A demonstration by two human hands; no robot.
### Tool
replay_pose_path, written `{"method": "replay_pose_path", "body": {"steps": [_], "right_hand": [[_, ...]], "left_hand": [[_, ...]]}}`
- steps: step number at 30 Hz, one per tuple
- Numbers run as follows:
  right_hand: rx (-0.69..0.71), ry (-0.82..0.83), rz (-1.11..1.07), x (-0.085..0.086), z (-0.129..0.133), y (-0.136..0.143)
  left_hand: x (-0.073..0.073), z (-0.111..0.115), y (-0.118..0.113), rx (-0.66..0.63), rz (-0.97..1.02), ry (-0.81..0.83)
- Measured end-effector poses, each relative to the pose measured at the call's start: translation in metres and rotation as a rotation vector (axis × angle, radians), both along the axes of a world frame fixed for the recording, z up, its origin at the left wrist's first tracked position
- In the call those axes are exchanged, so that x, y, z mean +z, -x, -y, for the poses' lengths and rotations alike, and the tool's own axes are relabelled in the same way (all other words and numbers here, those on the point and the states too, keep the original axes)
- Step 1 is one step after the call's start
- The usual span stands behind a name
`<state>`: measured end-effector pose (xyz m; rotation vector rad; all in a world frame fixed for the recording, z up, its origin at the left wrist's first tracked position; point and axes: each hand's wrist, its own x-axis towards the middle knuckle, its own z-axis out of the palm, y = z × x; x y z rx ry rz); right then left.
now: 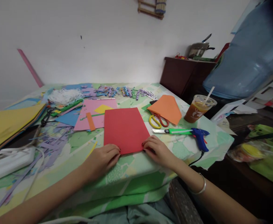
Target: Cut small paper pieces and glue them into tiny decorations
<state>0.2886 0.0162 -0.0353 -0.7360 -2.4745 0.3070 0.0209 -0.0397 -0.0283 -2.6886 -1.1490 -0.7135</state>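
Left hand (pixel 107 155) at seven o'clock and right hand (pixel 156 151) at four pinch the near side of one smooth, rectangular red sheet (pixel 127 127) on patterned tablecloth (pixel 134 183); one orange paper polygon (pixel 167 107) lies at two, one blue plastic glue gun (pixel 199 137) at three.

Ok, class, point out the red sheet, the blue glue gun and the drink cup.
Red sheet (pixel 126 130), head view: middle of its upper face.
Blue glue gun (pixel 199 138), head view: upper handle.
Drink cup (pixel 194 112), head view: side, below the lid.
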Motion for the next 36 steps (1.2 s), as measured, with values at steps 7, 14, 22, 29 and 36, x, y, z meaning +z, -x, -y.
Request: {"method": "replay_pose_path", "body": {"steps": [7, 14, 22, 29, 36], "right_hand": [[-0.157, 0.103, 0.036, 0.001, -0.01, -0.002], [-0.263, 0.193, 0.089, -0.001, -0.018, -0.002], [-0.306, 0.224, 0.144, 0.004, -0.023, 0.0], [-0.367, 0.221, 0.175, 0.007, -0.024, 0.003], [-0.402, 0.222, 0.197, 0.009, -0.027, 0.004]], "left_hand": [[-0.003, -0.006, 0.007, 0.096, 0.091, 0.262], [-0.013, -0.011, 0.01, 0.142, 0.096, 0.278], [-0.01, -0.015, 0.01, 0.134, 0.091, 0.305], [-0.011, -0.014, 0.009, 0.155, 0.038, 0.243], [-0.013, -0.017, 0.011, 0.115, 0.003, 0.258]]}}
